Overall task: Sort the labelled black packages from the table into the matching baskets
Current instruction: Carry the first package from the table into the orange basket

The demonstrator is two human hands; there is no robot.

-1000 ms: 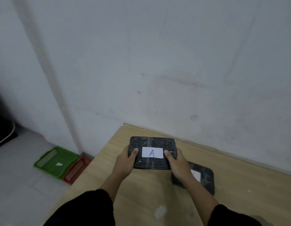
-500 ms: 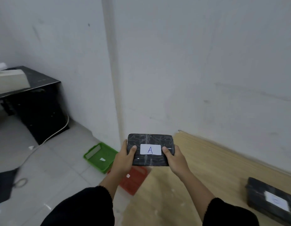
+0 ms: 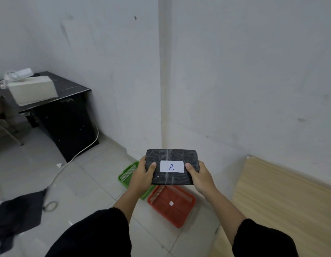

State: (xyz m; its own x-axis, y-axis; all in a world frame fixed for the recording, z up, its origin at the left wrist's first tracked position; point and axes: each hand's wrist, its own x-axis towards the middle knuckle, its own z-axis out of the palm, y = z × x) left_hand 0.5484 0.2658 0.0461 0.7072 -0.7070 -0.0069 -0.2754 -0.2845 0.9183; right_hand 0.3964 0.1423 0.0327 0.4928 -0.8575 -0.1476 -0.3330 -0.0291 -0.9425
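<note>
A black wrapped package with a white label marked "A" is held level in the air above the floor. My left hand grips its left end and my right hand grips its right end, thumbs on top beside the label. Below it on the floor stand two baskets side by side: a green basket, mostly hidden behind my left hand and the package, and a red basket with a small white tag lying inside.
The light wooden table stands at the right against the white wall. A black desk with a white box is at the left, a white cable runs over the tiled floor, and dark cloth lies at the lower left.
The view has swung left from the table toward the floor. The package, held in both hands, has moved off the table to above the baskets. The second package on the table has left the view.
</note>
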